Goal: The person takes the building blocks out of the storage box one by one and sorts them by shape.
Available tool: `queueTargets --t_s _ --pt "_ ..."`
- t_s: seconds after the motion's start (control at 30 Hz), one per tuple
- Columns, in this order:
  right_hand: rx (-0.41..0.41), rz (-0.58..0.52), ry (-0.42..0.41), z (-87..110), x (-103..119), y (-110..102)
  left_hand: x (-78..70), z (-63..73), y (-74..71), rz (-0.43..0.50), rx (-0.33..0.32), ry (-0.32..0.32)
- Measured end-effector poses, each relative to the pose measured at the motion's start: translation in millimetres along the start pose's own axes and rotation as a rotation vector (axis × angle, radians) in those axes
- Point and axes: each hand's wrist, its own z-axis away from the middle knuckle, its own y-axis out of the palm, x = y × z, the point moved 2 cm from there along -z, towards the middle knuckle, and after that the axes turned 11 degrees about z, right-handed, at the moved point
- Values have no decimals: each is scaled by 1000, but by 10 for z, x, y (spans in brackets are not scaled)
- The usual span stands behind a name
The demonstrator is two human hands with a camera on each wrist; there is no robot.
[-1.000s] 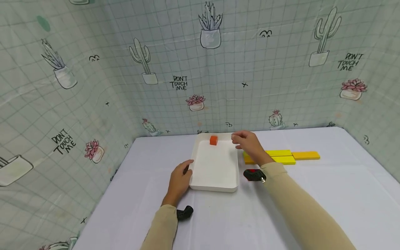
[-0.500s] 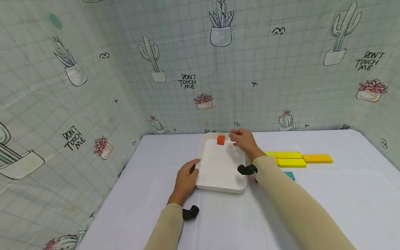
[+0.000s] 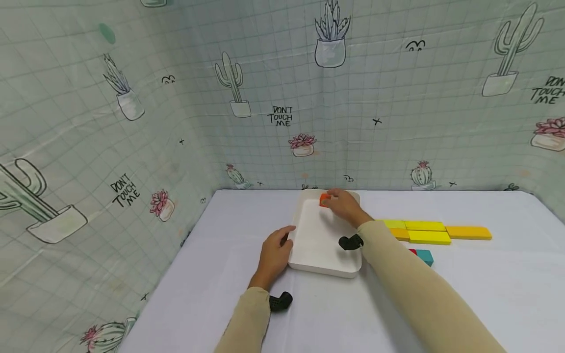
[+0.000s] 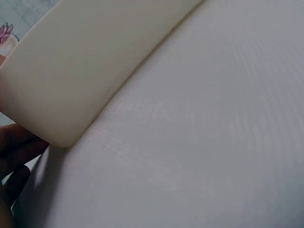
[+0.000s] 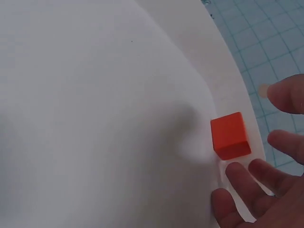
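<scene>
A shallow white tray [image 3: 318,240] lies on the table, with a small orange cube [image 3: 324,199] inside against its far wall. My right hand [image 3: 346,206] reaches over the tray and partly covers the cube in the head view. In the right wrist view, its spread fingers [image 5: 247,190] and thumb stand around the cube [image 5: 230,135], with gaps between them and it. Against the tray's left side rests my left hand [image 3: 274,255], index finger and thumb apart at the rim. The left wrist view shows its fingers [image 4: 19,147] by the tray's outer wall [image 4: 85,66].
Right of the tray, yellow blocks [image 3: 430,237] and orange ones [image 3: 468,233] lie flat in rows. Nearer to me are a teal block [image 3: 425,257] and a bit of red [image 3: 413,251], partly behind the right sleeve. A printed cloth [image 3: 375,98] hangs behind the table.
My right hand has moved left from the tray's far right corner and down to the cube. The left hand keeps its place at the tray. The head view has swung left.
</scene>
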Motion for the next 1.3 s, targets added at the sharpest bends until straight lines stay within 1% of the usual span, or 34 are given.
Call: queueTargets --t_s 0.2,0.33,0.4,0.5,0.67,0.83,0.93,1.07,1.13,1.3 --pt "20 116 -57 23 -143 161 20 63 44 -8 21 -10" --pt "-17 198 -84 2 -147 220 32 54 28 -14 20 -8" --pt "-42 213 -94 -10 -135 238 34 43 13 -15 15 -10" --pt "-79 214 -101 -12 -126 254 39 35 -5 -14 12 -15" --pt "-125 165 -85 18 -118 234 32 21 -4 -16 10 -6" --pt "-141 115 6 37 -125 191 14 17 42 9 22 -4" --pt "-136 109 34 26 -129 187 11 25 58 3 27 -15" --pt "-147 101 18 -17 -117 196 5 15 44 -13 17 -21" --pt "-151 97 12 -38 -107 203 -2 8 31 -10 12 -14" --pt "-162 140 3 -71 -92 217 -21 2 1 -6 4 -1"
